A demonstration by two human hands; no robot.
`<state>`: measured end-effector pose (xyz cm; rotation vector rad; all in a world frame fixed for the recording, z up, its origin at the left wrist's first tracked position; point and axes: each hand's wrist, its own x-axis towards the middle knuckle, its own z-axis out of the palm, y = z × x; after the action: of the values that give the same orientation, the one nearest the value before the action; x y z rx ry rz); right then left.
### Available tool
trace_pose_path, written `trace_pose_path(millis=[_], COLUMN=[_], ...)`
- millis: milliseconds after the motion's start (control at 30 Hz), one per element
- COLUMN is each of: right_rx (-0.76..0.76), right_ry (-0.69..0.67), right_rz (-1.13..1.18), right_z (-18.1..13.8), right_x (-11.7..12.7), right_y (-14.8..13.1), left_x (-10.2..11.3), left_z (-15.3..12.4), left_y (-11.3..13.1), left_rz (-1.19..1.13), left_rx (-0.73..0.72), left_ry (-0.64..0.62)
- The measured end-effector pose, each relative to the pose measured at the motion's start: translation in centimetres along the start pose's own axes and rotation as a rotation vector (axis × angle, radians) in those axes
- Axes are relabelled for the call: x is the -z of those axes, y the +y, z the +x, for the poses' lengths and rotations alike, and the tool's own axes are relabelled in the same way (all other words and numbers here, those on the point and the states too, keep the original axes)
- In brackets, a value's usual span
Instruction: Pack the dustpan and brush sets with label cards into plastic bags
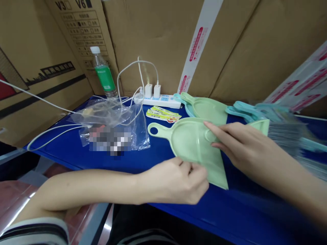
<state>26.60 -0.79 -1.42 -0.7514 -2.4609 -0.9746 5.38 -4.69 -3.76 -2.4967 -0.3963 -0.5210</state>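
Note:
A light green dustpan [189, 136] lies on the blue tabletop, its looped handle pointing left. My left hand [182, 182] is closed, fingers curled, over the dustpan's near edge; whatever it may pinch is hidden. Above the dustpan's right side, my right hand [240, 139] is wrapped round a small hand brush [259, 126]. The brush's round light green handle end shows by the index finger, and its grey bristles stick out to the right, blurred.
Behind are another green dustpan [211, 108] and blue handles [245, 110]. Yellow-green labels [163, 114] lie near a power strip [163, 101] with plugged chargers. Clear plastic bags [107, 112], white cables and a water bottle [104, 76] are at left. Cardboard [158, 41] walls the back.

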Motion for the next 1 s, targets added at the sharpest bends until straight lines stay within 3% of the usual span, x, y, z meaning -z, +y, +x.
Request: trace_pose_path(millis=[267, 567, 1000], right_rx=[-0.057, -0.023, -0.297], right_ry=[-0.081, -0.15, -0.175], right_rz=[0.193, 0.285, 0.678], right_z=[-0.3, 0.2, 1.2], right_x=[-0.6, -1.3, -1.7], right_y=[-2.1, -4.0, -6.0], left_x=[0.3, 0.0, -0.1], left_z=[-1.1, -1.2, -1.1], left_y=[1.0, 1.2, 1.2], left_rz=[-0.163, -0.261, -0.245], left_rx=[-0.081, -0.052, -0.084], left_ry=[0.03, 0.054, 0.113])
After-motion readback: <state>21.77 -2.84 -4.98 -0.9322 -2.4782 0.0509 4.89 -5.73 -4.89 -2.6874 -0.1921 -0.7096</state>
